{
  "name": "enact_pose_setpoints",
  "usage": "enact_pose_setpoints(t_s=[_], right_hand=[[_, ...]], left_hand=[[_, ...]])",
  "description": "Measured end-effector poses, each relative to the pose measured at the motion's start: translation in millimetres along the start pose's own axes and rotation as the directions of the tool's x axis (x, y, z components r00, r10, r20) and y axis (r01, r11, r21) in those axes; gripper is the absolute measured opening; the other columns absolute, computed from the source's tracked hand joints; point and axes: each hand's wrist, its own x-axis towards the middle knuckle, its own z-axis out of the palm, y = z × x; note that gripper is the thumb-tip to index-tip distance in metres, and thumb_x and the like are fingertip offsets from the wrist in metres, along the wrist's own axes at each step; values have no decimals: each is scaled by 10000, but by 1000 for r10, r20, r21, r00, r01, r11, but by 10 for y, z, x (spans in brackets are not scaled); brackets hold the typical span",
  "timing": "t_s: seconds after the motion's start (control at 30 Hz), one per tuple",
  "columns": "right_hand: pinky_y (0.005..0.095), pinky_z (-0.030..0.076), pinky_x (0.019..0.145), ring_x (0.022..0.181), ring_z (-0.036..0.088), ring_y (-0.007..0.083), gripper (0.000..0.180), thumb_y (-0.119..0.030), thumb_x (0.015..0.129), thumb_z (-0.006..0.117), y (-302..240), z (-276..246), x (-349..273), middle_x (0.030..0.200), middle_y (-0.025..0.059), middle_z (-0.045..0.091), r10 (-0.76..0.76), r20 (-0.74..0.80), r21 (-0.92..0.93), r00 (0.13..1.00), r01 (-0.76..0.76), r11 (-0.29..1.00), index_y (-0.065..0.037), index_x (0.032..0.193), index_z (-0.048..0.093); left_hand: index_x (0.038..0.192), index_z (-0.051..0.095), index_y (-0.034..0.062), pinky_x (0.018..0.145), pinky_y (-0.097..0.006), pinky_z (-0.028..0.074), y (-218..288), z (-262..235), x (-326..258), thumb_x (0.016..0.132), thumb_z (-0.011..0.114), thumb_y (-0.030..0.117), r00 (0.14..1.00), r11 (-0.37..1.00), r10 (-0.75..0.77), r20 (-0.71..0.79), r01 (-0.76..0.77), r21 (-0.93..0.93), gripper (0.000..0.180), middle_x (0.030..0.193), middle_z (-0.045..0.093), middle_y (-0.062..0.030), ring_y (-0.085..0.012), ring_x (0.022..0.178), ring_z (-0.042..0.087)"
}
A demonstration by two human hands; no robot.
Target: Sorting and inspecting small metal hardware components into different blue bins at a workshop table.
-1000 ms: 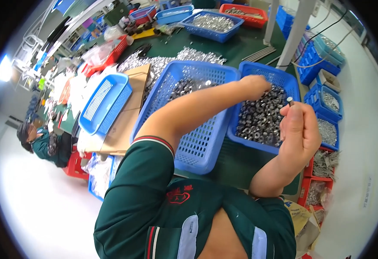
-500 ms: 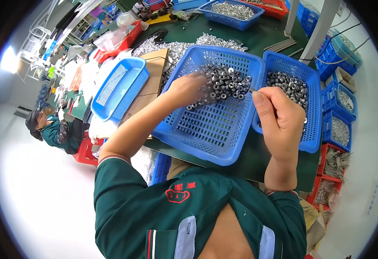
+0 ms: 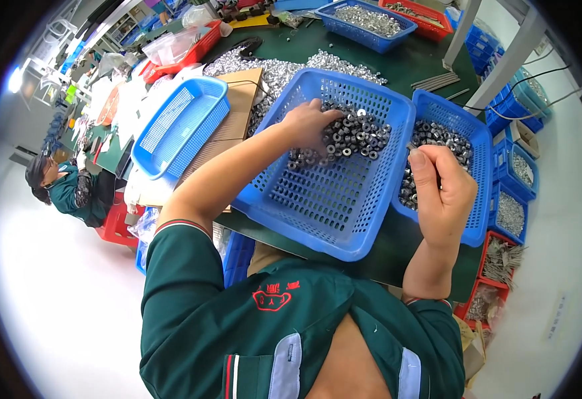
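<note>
My left hand (image 3: 309, 125) reaches into the large blue plastic basket (image 3: 354, 229), fingers spread against the left side of a heap of small dark metal rings (image 3: 357, 136). Some of its fingertips are blurred, and no piece shows in its grasp. My right hand (image 3: 445, 193) is raised over the left rim of a second blue basket (image 3: 482, 159), thumb and forefinger pinched together. Whatever is between those fingertips is too small to make out. Similar dark metal pieces (image 3: 442, 135) fill the second basket, partly hidden behind my right hand.
On the left, an empty-looking light blue basket (image 3: 146, 159) rests beside cardboard (image 3: 238, 110). Shiny metal pieces (image 3: 284, 72) lie heaped on the green table behind. A metal post (image 3: 464, 33) and metal rods (image 3: 435, 82) are at the right. A co-worker (image 3: 71, 189) sits far left.
My left hand has shifted slightly right along the heap, its fingers spreading. My right hand has moved a little right and down, still pinched. The view has tilted slightly.
</note>
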Motion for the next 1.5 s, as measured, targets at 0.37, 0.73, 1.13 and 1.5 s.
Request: enact_pose_setpoints(t_s=[0.37,0.73,1.13,1.5], right_hand=[[197,302,496,563,402,30,105,-90,905,640,28,28,-14,648,-18,533,28,53,10,998,-28,1000,12,882,630],[255,367,460,478,481,123,124,-99,881,666,-22,45,-25,603,63,553,-23,51,-23,998,24,999,2,831,615],[233,365,467,500,488,104,97,-72,845,699,-42,94,-33,625,54,571,-72,82,-39,994,75,996,-2,854,631],[241,366,466,505,491,131,122,-56,808,727,-125,180,-99,644,59,572,-77,165,-79,983,91,993,-1,845,624]], left_hand=[[1314,482,134,868,-442,487,162,220,5,658,801,287,994,990,106,-21,-107,-90,745,1132,541,-194,-378,1013,592],[1307,506,142,886,-446,487,552,418,-209,675,795,255,968,966,232,90,-219,-137,704,1168,514,-205,-393,1005,595],[1075,667,103,826,-423,497,116,279,-233,827,608,136,987,986,86,-136,-104,-132,257,994,665,-122,-316,942,629],[892,687,117,723,-417,500,200,257,-349,707,663,116,953,960,262,150,-242,-140,187,840,679,-98,-302,837,650]])
